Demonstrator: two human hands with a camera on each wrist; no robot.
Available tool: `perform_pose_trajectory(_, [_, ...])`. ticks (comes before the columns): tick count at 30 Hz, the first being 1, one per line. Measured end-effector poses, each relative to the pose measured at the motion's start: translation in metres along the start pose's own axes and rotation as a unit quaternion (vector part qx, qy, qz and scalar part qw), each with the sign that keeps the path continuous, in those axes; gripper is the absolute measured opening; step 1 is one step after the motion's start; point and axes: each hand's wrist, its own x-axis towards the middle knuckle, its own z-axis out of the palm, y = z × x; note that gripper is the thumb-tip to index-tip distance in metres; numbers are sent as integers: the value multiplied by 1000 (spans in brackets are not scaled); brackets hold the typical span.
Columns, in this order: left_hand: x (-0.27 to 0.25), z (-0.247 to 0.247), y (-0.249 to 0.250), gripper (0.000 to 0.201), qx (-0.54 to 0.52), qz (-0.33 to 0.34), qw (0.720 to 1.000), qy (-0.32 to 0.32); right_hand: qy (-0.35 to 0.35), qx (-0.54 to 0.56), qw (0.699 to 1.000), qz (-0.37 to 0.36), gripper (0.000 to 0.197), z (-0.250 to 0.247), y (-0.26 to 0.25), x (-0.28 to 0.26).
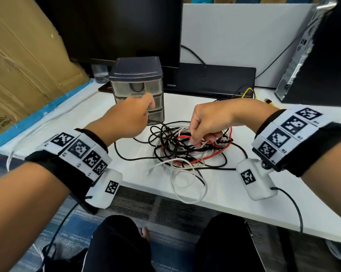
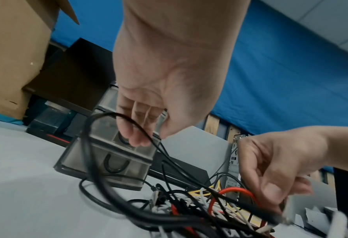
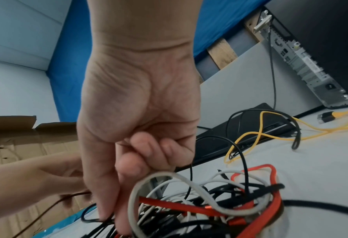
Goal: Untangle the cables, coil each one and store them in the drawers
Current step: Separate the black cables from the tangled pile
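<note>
1. The drawers stand toward the back of the bench, in front of a monitor; all three are closed, and through the clear fronts I cannot tell what is inside.
2. The cables, black, white and red, lie in one tangle mid-bench just in front of the drawers, with white loops hanging past the front edge.
3. The left hand is raised before the drawers, fingers curled round a black cable that runs down into the tangle.
4. The right hand is over the tangle, fingers curled and pinching strands at its top.
5. A yellow cable lies apart toward the back right, near a computer tower.
6. Bare bench shows left of the tangle and along the front right; cardboard borders the left edge.
</note>
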Motion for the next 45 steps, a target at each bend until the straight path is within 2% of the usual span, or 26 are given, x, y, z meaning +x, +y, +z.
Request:
perform_pose_trajectory(3, [3,2,8,21,19,41,999,-4,9,26,1000,-4,10,-1,-1,-1])
perform_pose_trajectory(5, [3,4,21,12,-7,115,993,-18,35,72,997,-9,3,-2,-1,-2])
perform_pose_trajectory(7, [-3,7,39,1,-57,190,977,-76,61,94,994,-15,3,-2,-1,-2])
perform_pose_trajectory(10, [-7,19,51,5,-50,247,954,-162,82,25,996,-8,10,3,2,1])
perform_pose_trajectory(12, [-6,25,49,9,-21,242,951,-194,80,-27,996,-11,5,10,2,2])
perform_pose_trajectory(14, [-4,30,44,15,-22,227,948,-222,58,-34,998,-9,2,18,2,4])
perform_pose_trajectory(19, [2,35,42,22,-35,211,953,-214,66,-79,995,16,6,31,2,13])
perform_pose_trajectory(23, [7,37,43,18,-50,178,960,-209,98,-134,986,18,20,38,-1,21])
perform_pose_trajectory(27, [8,40,40,26,-65,159,962,-213,115,-183,976,-2,16,45,-6,25])
perform_pose_trajectory(30, [11,41,38,16,-86,154,961,-213,95,-148,984,0,28,42,-1,24])
perform_pose_trajectory(33, [11,45,37,15,-101,137,965,-202,86,-127,988,-5,23,40,4,21])
perform_pose_trajectory(38, [10,40,38,12,-173,106,959,-196,168,-106,979,-45,13,28,10,10])
perform_pose_trajectory(41, [10,34,40,30,-185,84,957,-205,200,-104,973,-56,14,20,14,4])
perform_pose_trajectory(43, [12,33,40,38,-171,75,964,-187,221,-49,972,-55,18,14,14,-1])
perform_pose_trajectory(45, [15,32,39,37,-151,73,970,-175,259,84,960,-61,19,8,11,-5])
